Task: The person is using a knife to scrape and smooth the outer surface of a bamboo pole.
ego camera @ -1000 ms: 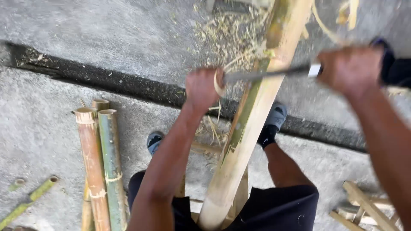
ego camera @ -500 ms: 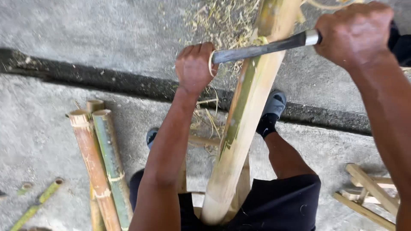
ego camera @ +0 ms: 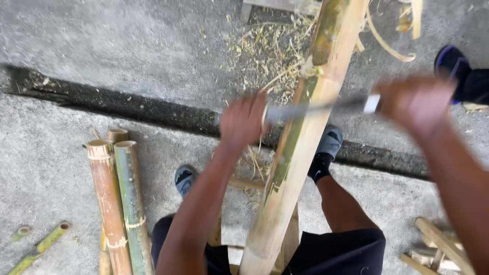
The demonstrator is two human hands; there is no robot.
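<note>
My left hand [ego camera: 243, 121] is closed round one end of a long blade [ego camera: 305, 109], my right hand [ego camera: 415, 102] clenched on its handle end, both blurred. The blade lies crosswise against the bamboo pole [ego camera: 300, 142], which leans up between my legs. Shavings [ego camera: 270, 48] lie on the concrete floor [ego camera: 102, 51]. Cut bamboo tubes [ego camera: 119, 198], open-ended and hollow, lie to my left.

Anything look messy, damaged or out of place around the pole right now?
Shavings lie scattered on the concrete beyond the bamboo pole, and a peeled strip curls off near its top. Both hands grip a blade lying across it. Nothing looks broken.
</note>
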